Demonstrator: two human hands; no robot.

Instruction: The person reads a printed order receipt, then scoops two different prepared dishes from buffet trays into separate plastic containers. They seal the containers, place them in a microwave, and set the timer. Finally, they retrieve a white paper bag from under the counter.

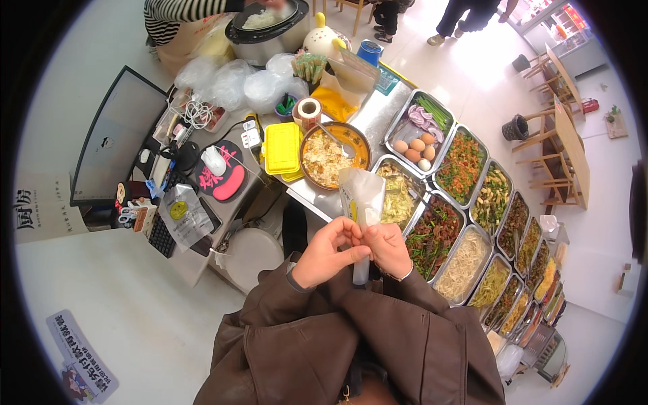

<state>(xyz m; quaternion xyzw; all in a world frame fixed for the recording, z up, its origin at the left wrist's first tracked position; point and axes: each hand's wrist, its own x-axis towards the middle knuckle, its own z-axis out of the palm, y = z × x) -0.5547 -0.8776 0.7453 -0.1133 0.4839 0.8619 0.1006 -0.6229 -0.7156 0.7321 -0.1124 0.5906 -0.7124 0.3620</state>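
A translucent plastic bag (365, 185) with a printed patch is pinched between my two hands in front of my chest. My left hand (324, 250) grips its gathered middle with thumb and fingers, and my right hand (390, 249) holds the same part from the other side. Some of the bag hangs below my fingers. Just beyond it stands a brown patterned bowl (362, 135) of a rice-like food with a spoon (336, 137) in it. To the right of my right hand are metal trays of dark meat with greens (435, 233) and shredded cabbage (397, 195).
Yellow lidded boxes (282, 148) and a label roll (309, 107) stand left of the bowl. Further left are a monitor (119, 136), a mouse (213, 161) and a plastic bag (185, 215). A person's striped sleeve (187, 11) reaches over a rice cooker (266, 38). A tray holds eggs (415, 147).
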